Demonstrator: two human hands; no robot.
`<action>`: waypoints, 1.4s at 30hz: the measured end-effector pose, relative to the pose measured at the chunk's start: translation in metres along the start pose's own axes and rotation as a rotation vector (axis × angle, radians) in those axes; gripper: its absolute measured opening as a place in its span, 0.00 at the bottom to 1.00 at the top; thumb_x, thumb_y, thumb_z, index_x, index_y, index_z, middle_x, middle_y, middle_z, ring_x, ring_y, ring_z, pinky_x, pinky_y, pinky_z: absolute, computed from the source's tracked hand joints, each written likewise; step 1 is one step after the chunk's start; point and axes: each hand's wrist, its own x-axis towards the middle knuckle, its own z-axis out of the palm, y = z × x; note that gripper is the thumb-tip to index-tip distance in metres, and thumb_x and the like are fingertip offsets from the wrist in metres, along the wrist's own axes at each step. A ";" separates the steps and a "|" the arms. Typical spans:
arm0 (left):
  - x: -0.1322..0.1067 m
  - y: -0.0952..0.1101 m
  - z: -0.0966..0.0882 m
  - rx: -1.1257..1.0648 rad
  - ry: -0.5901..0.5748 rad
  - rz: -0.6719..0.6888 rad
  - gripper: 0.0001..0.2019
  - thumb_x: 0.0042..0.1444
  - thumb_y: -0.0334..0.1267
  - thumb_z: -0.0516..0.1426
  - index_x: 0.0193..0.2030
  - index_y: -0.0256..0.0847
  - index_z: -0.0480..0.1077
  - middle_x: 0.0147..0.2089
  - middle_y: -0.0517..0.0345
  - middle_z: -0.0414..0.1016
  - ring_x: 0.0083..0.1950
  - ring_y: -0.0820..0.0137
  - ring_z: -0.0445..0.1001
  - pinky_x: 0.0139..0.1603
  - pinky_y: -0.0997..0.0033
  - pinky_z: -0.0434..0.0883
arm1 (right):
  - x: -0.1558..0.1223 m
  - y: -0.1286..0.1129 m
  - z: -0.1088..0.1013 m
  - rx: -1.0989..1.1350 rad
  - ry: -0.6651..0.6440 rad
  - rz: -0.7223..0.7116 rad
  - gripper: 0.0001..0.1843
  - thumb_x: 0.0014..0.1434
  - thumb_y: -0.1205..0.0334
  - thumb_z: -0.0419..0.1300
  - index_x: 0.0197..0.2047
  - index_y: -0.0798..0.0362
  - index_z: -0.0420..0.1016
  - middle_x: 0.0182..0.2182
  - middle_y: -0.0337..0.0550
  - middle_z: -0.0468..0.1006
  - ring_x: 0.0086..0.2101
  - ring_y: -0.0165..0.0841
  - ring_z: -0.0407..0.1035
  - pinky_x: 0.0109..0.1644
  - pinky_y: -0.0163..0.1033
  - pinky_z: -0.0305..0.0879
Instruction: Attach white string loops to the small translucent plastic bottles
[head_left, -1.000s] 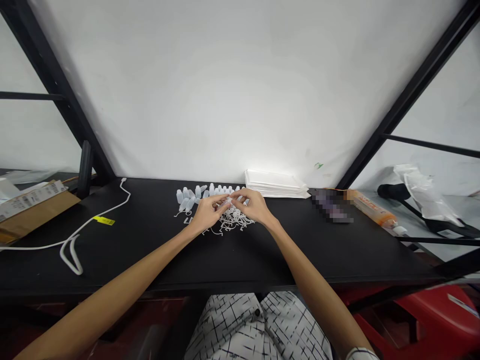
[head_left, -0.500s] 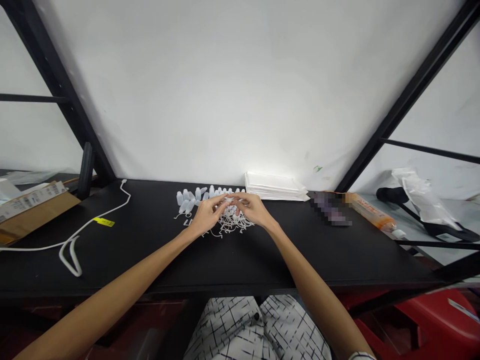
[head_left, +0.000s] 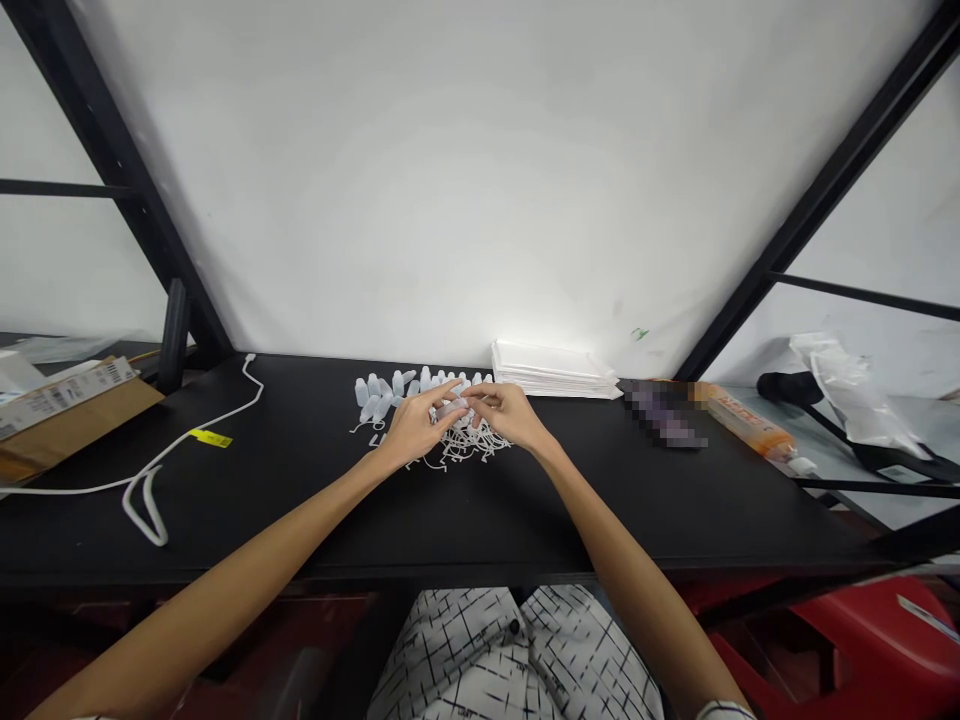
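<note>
My left hand (head_left: 416, 425) and my right hand (head_left: 510, 415) meet over a tangle of thin white plastic cords (head_left: 472, 448) on the black table (head_left: 600, 510). Their fingertips close together around a small white plastic piece (head_left: 451, 409), partly hidden by my fingers. Just behind my hands stands a tight group of several small white plastic bottles (head_left: 382, 395), lying and standing close together. Some of the cords run under my left palm.
A stack of white trays (head_left: 553, 370) sits at the table's back edge. To the right lie a pixelated object (head_left: 664, 412) and an orange-labelled tube (head_left: 742, 425). To the left are a cardboard box (head_left: 67, 410) and a white cable (head_left: 187, 462) with a yellow tag (head_left: 211, 438).
My fingers have shifted slightly over the cords and now pinch the small white piece between both hands. The bottles and trays stay in place.
</note>
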 end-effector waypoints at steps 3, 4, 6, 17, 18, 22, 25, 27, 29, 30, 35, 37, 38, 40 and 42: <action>0.000 0.000 0.000 0.024 0.007 0.001 0.26 0.57 0.50 0.57 0.61 0.44 0.66 0.46 0.56 0.78 0.20 0.78 0.61 0.26 0.72 0.66 | 0.001 -0.001 -0.001 0.011 0.013 -0.009 0.12 0.57 0.62 0.57 0.41 0.56 0.79 0.27 0.42 0.78 0.24 0.31 0.74 0.24 0.32 0.66; 0.000 0.000 0.000 0.031 0.012 -0.003 0.26 0.57 0.51 0.57 0.60 0.43 0.67 0.47 0.55 0.78 0.19 0.78 0.60 0.26 0.72 0.66 | 0.001 -0.002 -0.001 0.016 0.028 -0.009 0.11 0.57 0.62 0.57 0.40 0.55 0.79 0.27 0.42 0.79 0.25 0.31 0.74 0.25 0.32 0.67; 0.000 0.001 0.000 0.047 0.016 -0.004 0.24 0.58 0.51 0.56 0.58 0.43 0.70 0.48 0.54 0.78 0.19 0.78 0.60 0.27 0.71 0.66 | 0.001 -0.003 -0.002 0.018 0.070 -0.008 0.10 0.56 0.63 0.58 0.39 0.55 0.79 0.28 0.42 0.79 0.25 0.31 0.75 0.26 0.33 0.68; 0.000 -0.002 0.000 0.023 -0.037 0.047 0.19 0.63 0.47 0.51 0.52 0.38 0.73 0.48 0.49 0.77 0.31 0.69 0.71 0.30 0.69 0.67 | 0.000 -0.003 -0.003 -0.050 0.043 -0.062 0.09 0.55 0.65 0.59 0.38 0.55 0.79 0.30 0.43 0.80 0.26 0.31 0.74 0.29 0.34 0.69; 0.000 -0.001 -0.001 0.015 -0.043 0.050 0.19 0.63 0.47 0.51 0.52 0.38 0.73 0.48 0.49 0.77 0.32 0.69 0.71 0.29 0.69 0.67 | -0.001 -0.003 -0.003 -0.042 0.036 -0.061 0.09 0.55 0.64 0.60 0.38 0.55 0.79 0.30 0.43 0.80 0.26 0.31 0.74 0.29 0.34 0.69; -0.001 0.001 -0.003 -0.009 -0.054 0.069 0.19 0.63 0.46 0.52 0.53 0.37 0.73 0.43 0.49 0.77 0.35 0.68 0.72 0.29 0.70 0.67 | -0.003 -0.007 -0.004 0.005 0.013 -0.043 0.11 0.55 0.62 0.60 0.41 0.56 0.79 0.29 0.44 0.79 0.26 0.32 0.75 0.27 0.34 0.69; -0.001 0.001 -0.003 -0.027 -0.039 0.079 0.18 0.63 0.45 0.53 0.53 0.37 0.73 0.44 0.49 0.77 0.36 0.67 0.73 0.29 0.71 0.68 | -0.004 -0.008 -0.002 0.044 0.009 -0.040 0.11 0.56 0.62 0.60 0.41 0.57 0.78 0.28 0.44 0.78 0.26 0.32 0.75 0.25 0.32 0.68; 0.000 0.000 -0.003 -0.041 -0.024 0.085 0.18 0.62 0.45 0.54 0.53 0.38 0.74 0.44 0.49 0.77 0.37 0.67 0.73 0.29 0.71 0.69 | -0.003 -0.007 -0.001 0.077 0.018 -0.041 0.12 0.56 0.60 0.60 0.41 0.57 0.77 0.28 0.44 0.77 0.26 0.32 0.75 0.23 0.31 0.67; -0.001 -0.002 -0.003 -0.042 -0.013 0.099 0.17 0.62 0.44 0.54 0.53 0.38 0.73 0.43 0.50 0.77 0.36 0.68 0.73 0.28 0.72 0.69 | -0.003 -0.005 0.000 0.120 0.034 -0.038 0.13 0.56 0.58 0.60 0.40 0.58 0.77 0.28 0.45 0.77 0.26 0.33 0.75 0.22 0.32 0.67; -0.001 -0.003 -0.003 -0.032 -0.006 0.114 0.17 0.62 0.43 0.55 0.54 0.39 0.73 0.43 0.50 0.77 0.35 0.68 0.73 0.28 0.72 0.69 | -0.002 -0.004 0.000 0.142 0.040 -0.034 0.13 0.55 0.58 0.60 0.40 0.58 0.77 0.28 0.45 0.77 0.26 0.33 0.75 0.21 0.32 0.68; -0.002 -0.008 -0.003 0.081 0.046 0.248 0.15 0.62 0.39 0.56 0.54 0.41 0.73 0.44 0.52 0.77 0.31 0.72 0.72 0.28 0.72 0.69 | -0.002 -0.002 0.003 0.200 0.026 -0.018 0.13 0.54 0.57 0.61 0.38 0.59 0.77 0.24 0.43 0.76 0.25 0.33 0.74 0.23 0.34 0.70; -0.002 -0.010 -0.002 0.124 0.078 0.321 0.14 0.61 0.37 0.56 0.53 0.41 0.73 0.45 0.52 0.77 0.33 0.71 0.73 0.29 0.71 0.70 | -0.002 -0.002 0.003 0.211 0.022 -0.007 0.13 0.54 0.58 0.61 0.37 0.59 0.77 0.24 0.44 0.76 0.25 0.34 0.74 0.24 0.35 0.70; -0.002 -0.012 -0.001 0.147 0.101 0.366 0.13 0.62 0.36 0.56 0.52 0.40 0.73 0.44 0.52 0.77 0.35 0.70 0.73 0.30 0.71 0.70 | -0.002 -0.001 0.003 0.219 0.020 0.001 0.13 0.53 0.57 0.62 0.37 0.59 0.77 0.23 0.44 0.77 0.25 0.34 0.74 0.24 0.35 0.71; -0.002 -0.013 -0.001 0.198 0.154 0.464 0.12 0.62 0.35 0.55 0.51 0.40 0.74 0.43 0.51 0.78 0.38 0.68 0.74 0.33 0.70 0.72 | -0.002 0.000 0.003 0.250 0.016 0.016 0.13 0.52 0.56 0.63 0.36 0.59 0.76 0.24 0.44 0.77 0.25 0.34 0.75 0.27 0.37 0.72; -0.002 -0.014 0.000 0.252 0.207 0.541 0.11 0.62 0.33 0.55 0.49 0.39 0.74 0.42 0.51 0.78 0.40 0.67 0.74 0.36 0.68 0.73 | -0.001 0.001 0.004 0.307 0.009 0.038 0.15 0.50 0.54 0.66 0.34 0.59 0.76 0.24 0.44 0.77 0.26 0.35 0.76 0.31 0.39 0.74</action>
